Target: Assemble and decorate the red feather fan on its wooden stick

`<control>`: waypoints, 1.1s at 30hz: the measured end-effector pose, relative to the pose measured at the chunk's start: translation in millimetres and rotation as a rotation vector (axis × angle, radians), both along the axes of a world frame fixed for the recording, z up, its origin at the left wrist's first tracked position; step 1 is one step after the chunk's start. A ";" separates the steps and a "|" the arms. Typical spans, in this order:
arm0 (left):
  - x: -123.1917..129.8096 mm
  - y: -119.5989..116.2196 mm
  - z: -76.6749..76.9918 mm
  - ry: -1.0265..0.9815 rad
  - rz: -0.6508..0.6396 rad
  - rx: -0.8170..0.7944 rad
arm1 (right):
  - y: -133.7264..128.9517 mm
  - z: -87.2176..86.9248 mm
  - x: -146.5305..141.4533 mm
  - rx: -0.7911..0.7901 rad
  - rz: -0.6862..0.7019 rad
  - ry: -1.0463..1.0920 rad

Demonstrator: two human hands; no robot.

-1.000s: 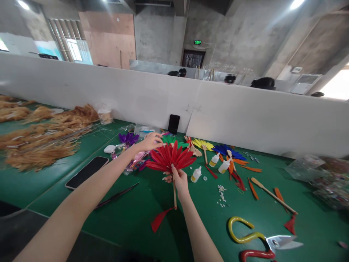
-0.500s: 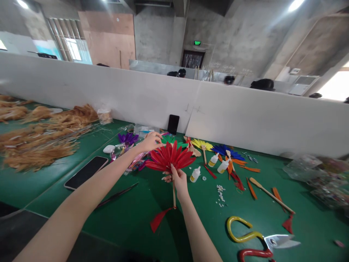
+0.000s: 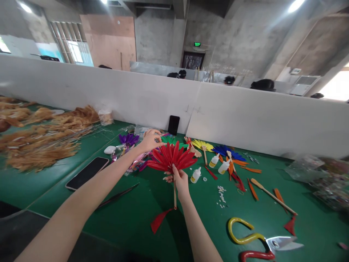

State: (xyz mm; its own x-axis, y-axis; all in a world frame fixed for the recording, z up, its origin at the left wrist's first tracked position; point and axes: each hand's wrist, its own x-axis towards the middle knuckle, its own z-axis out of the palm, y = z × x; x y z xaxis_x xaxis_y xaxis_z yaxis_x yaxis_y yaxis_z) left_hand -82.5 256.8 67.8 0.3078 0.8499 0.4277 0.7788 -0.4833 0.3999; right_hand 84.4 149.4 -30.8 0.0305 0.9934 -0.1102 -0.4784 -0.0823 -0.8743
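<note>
A red feather fan point(image 3: 172, 157) with a thin wooden handle and a red tassel point(image 3: 159, 221) is held up over the green table. My right hand point(image 3: 178, 180) grips it where the feathers meet the handle, fingers wrapped behind and thumb in front. My left hand point(image 3: 153, 140) is at the fan's upper left edge, its fingers bent and touching or very near a feather tip; whether it pinches the feather is too small to tell. Behind the fan lie green feathers point(image 3: 169, 139), partly covered.
Glue bottles point(image 3: 195, 175), white beads point(image 3: 221, 194) and large scissors point(image 3: 245, 236) lie to the right. Yellow point(image 3: 202, 145) and blue fans point(image 3: 229, 153) are behind. Left are a phone point(image 3: 87, 173), tweezers point(image 3: 118, 195) and brown fibres point(image 3: 49, 138). A white partition point(image 3: 149, 98) stands behind.
The view has shifted slightly. My left hand has curled a little at the fan's edge, while my right hand keeps its grip. Something dark has appeared at the far left edge by the fibres.
</note>
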 end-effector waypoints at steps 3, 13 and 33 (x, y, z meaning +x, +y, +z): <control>-1.6 -1.2 -0.2 -0.017 0.012 0.004 | 0.1 0.5 0.3 0.005 -0.007 -0.005; -5.2 -12.1 1.2 -0.018 0.052 0.075 | -0.8 5.5 0.3 -0.013 -0.008 0.002; -4.3 -11.5 6.2 -0.007 0.006 0.083 | -2.4 8.8 0.8 0.016 0.022 0.013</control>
State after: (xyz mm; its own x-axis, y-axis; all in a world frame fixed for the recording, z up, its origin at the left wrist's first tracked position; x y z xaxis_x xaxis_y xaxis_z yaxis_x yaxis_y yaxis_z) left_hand -86.8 245.3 74.0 0.3000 0.8130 0.4991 0.7789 -0.5108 0.3639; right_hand 85.2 147.0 -22.0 0.0069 0.9955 -0.0945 -0.4875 -0.0792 -0.8695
